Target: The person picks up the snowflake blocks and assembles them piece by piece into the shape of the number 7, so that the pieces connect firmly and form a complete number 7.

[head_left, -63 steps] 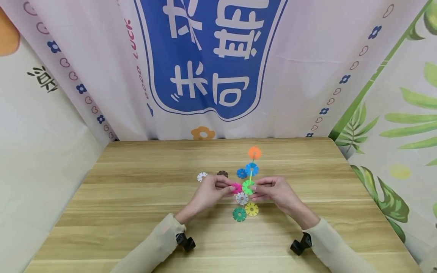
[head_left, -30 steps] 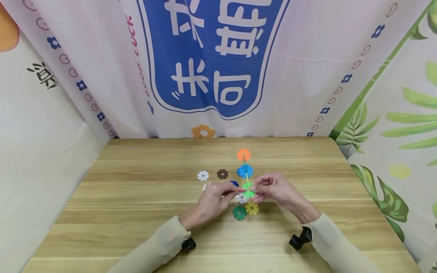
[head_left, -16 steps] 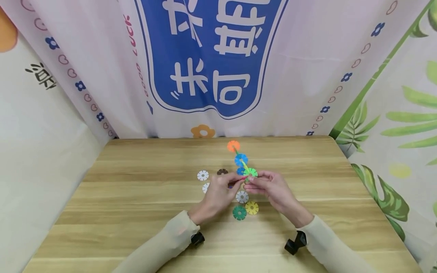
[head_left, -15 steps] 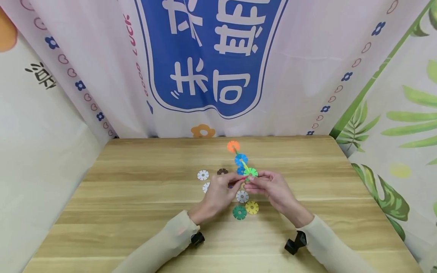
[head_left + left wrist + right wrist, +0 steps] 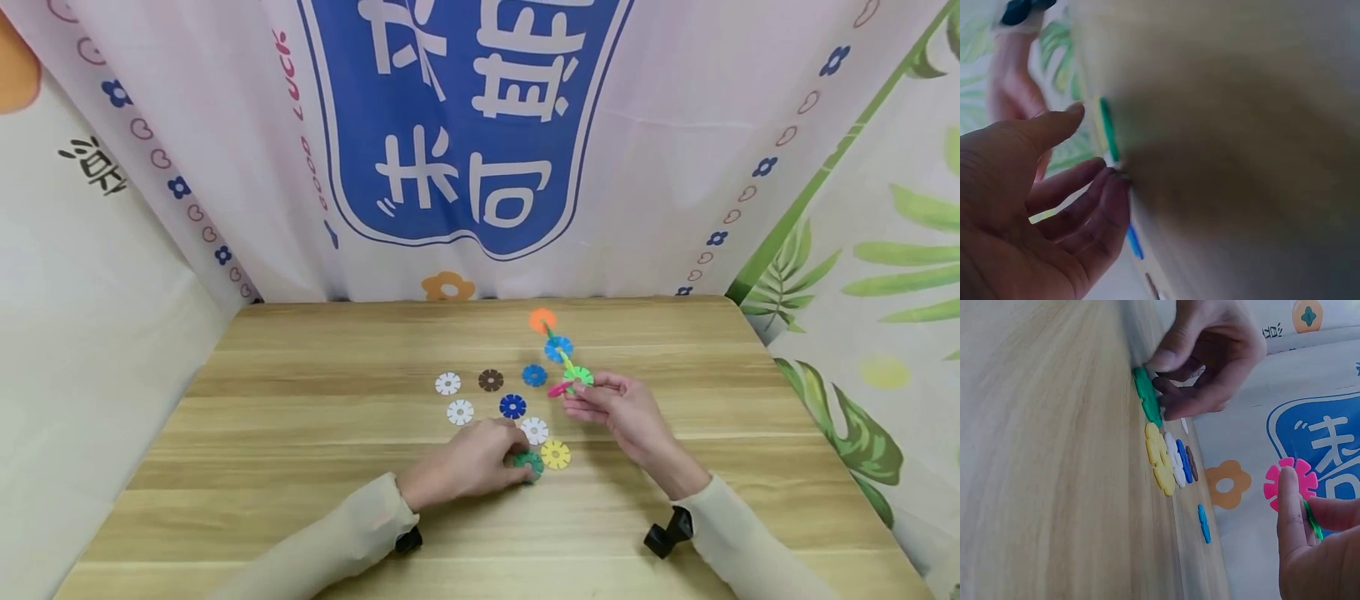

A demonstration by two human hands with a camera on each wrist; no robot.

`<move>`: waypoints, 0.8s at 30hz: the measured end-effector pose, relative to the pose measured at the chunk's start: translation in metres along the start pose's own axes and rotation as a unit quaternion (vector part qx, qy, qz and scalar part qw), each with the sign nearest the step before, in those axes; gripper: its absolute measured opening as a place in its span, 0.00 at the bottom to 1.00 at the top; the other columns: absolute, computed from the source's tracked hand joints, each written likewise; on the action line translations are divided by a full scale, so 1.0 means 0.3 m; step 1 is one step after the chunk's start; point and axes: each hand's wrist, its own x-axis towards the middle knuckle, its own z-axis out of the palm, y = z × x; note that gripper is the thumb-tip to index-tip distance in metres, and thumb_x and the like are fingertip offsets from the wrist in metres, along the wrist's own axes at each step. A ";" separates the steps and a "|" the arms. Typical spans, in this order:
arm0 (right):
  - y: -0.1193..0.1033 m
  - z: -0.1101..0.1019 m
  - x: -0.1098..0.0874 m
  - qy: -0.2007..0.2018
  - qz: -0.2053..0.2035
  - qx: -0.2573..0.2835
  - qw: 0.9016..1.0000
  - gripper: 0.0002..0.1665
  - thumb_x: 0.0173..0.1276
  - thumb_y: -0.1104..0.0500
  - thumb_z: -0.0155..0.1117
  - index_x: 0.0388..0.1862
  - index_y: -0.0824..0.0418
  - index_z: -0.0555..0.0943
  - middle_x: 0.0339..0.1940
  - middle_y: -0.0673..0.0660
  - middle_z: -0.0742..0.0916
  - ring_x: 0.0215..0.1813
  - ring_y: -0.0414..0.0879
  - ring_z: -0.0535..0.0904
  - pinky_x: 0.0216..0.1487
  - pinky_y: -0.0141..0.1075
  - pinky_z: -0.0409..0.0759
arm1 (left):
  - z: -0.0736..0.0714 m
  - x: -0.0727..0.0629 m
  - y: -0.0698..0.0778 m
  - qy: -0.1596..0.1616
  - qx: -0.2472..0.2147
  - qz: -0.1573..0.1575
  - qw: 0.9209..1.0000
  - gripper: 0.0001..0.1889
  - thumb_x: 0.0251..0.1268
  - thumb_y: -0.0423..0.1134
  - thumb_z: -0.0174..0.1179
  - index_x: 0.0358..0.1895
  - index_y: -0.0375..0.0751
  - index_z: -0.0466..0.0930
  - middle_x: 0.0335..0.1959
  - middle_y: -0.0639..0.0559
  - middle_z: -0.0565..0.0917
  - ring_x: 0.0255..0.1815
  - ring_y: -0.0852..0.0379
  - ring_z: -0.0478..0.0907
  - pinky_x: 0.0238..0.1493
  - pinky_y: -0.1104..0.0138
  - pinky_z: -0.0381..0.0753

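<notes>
In the head view my right hand (image 5: pixel 618 408) pinches the light green interlocking disc (image 5: pixel 579 377) of a joined chain. A pink disc (image 5: pixel 1290 481) is attached to it. Beyond it the chain runs through a yellow-green disc (image 5: pixel 566 360) seen edge-on, a blue disc (image 5: pixel 558 349) and a green one to an orange disc (image 5: pixel 542 320) at the far end. My left hand (image 5: pixel 468 462) is low over the table at a dark green disc (image 5: pixel 529 464), thumb and fingertips at its edges. The left wrist view shows a gap between thumb and fingers (image 5: pixel 1116 187).
Loose notched discs lie flat on the wooden table (image 5: pixel 300 467): yellow (image 5: pixel 556 454), dark blue (image 5: pixel 513 407), blue (image 5: pixel 534 375), brown (image 5: pixel 491 380) and several white, one (image 5: pixel 460 412) left of the dark blue. A printed curtain (image 5: pixel 660 167) hangs behind the table's far edge.
My left hand has let go of the pink disc and moved down toward me to the dark green disc. My right hand has shifted slightly right with the chain, the pink disc now attached.
</notes>
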 end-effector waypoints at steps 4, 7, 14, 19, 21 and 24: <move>0.002 -0.002 -0.007 0.000 0.004 -0.001 1.000 0.11 0.76 0.68 0.64 0.52 0.71 0.77 0.45 0.61 0.93 0.45 0.48 0.94 0.57 0.41 0.91 | 0.015 -0.007 0.003 -0.002 0.028 0.016 0.999 0.21 0.60 0.54 0.77 0.51 0.46 0.90 0.39 0.57 0.88 0.31 0.72 0.71 0.30 0.82 0.73; 0.006 -0.004 -0.010 -0.002 0.003 -0.002 1.000 0.11 0.76 0.68 0.64 0.53 0.72 0.77 0.45 0.62 0.93 0.45 0.48 0.94 0.56 0.40 0.91 | 0.022 -0.008 0.002 0.000 0.018 0.012 1.000 0.21 0.60 0.52 0.77 0.51 0.46 0.89 0.38 0.58 0.88 0.30 0.72 0.71 0.30 0.81 0.73; 0.005 -0.001 -0.012 -0.007 -0.003 -0.002 1.000 0.15 0.76 0.67 0.64 0.55 0.75 0.75 0.44 0.60 0.93 0.44 0.47 0.93 0.56 0.40 0.91 | 0.026 0.005 0.004 -0.011 -0.022 -0.024 0.999 0.23 0.58 0.51 0.79 0.53 0.45 0.87 0.34 0.59 0.83 0.31 0.70 0.72 0.33 0.79 0.76; 0.004 0.003 -0.010 -0.009 -0.003 -0.003 1.000 0.12 0.76 0.67 0.64 0.53 0.71 0.77 0.44 0.61 0.93 0.44 0.47 0.93 0.56 0.40 0.91 | 0.015 0.013 0.009 -0.039 -0.056 -0.052 0.996 0.20 0.55 0.48 0.81 0.48 0.46 0.87 0.32 0.61 0.82 0.31 0.69 0.74 0.34 0.78 0.77; 0.005 0.004 -0.009 -0.012 -0.003 -0.004 1.000 0.12 0.75 0.67 0.64 0.53 0.72 0.77 0.44 0.61 0.93 0.44 0.47 0.93 0.56 0.40 0.92 | 0.010 0.011 0.010 -0.046 -0.070 -0.058 0.995 0.18 0.52 0.46 0.83 0.44 0.48 0.87 0.31 0.62 0.82 0.31 0.69 0.74 0.35 0.77 0.77; 0.007 0.005 -0.008 -0.015 -0.004 -0.005 1.000 0.13 0.75 0.67 0.64 0.53 0.74 0.76 0.44 0.61 0.93 0.44 0.46 0.93 0.55 0.39 0.92 | 0.003 0.006 0.010 -0.049 -0.112 -0.067 0.990 0.16 0.52 0.41 0.83 0.40 0.49 0.84 0.30 0.62 0.82 0.30 0.69 0.75 0.34 0.77 0.79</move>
